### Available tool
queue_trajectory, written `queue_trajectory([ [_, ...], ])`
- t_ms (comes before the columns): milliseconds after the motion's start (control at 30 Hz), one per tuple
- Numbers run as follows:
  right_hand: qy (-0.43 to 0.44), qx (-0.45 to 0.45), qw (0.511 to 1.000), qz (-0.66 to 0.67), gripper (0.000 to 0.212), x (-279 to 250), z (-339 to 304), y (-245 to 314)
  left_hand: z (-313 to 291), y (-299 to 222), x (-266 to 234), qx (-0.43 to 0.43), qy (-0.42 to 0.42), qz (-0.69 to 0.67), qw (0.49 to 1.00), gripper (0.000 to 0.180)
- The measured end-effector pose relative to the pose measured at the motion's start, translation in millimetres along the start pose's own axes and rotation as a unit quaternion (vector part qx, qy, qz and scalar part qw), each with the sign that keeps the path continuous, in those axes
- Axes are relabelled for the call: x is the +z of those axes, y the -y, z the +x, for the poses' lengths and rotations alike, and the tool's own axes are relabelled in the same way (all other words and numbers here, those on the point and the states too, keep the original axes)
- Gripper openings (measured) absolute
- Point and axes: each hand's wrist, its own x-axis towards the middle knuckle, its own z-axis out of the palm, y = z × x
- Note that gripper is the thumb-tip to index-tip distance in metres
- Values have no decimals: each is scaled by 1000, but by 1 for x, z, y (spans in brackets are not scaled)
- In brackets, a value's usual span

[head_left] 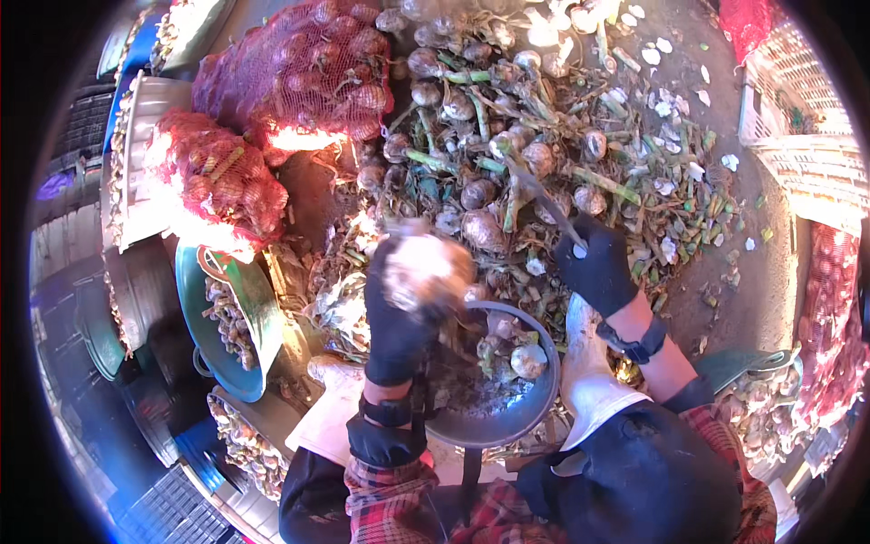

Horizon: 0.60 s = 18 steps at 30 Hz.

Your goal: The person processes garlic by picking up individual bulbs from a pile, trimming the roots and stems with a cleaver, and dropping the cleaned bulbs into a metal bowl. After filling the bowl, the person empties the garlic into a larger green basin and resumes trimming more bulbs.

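Note:
My left hand [397,326], in a black glove, is closed around a garlic bulb [426,270] that is smeared by motion and brightly lit. My right hand [600,270], gloved in black too, grips a knife [546,201] whose blade points up and left over the garlic heap. Between my legs sits a grey basin [549,385] holding a few trimmed bulbs and dirt; my left hand is above its left rim. Ahead, a large heap of garlic [480,195] with stalks and dry leaves covers the ground.
Red mesh sacks of garlic [299,77] stand at the far left, with a smaller sack [217,181] nearer. A green basin [190,317] holds small bulbs at left. White crates [807,154] and a red mesh sack [829,317] line the right. Trimmings lie scattered around.

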Motion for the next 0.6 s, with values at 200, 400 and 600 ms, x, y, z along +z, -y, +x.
queue_trajectory([
  [200,-18,14,987,162,7,9,-11,45,8,22,9,19,-122,-300,946,48],
  [400,-68,-22,981,182,8,27,-8,64,-11,35,47,8,-88,-396,914,48],
  [600,60,22,993,101,14,55,-45,-19,-49,41,46,37,15,80,996,38],
])
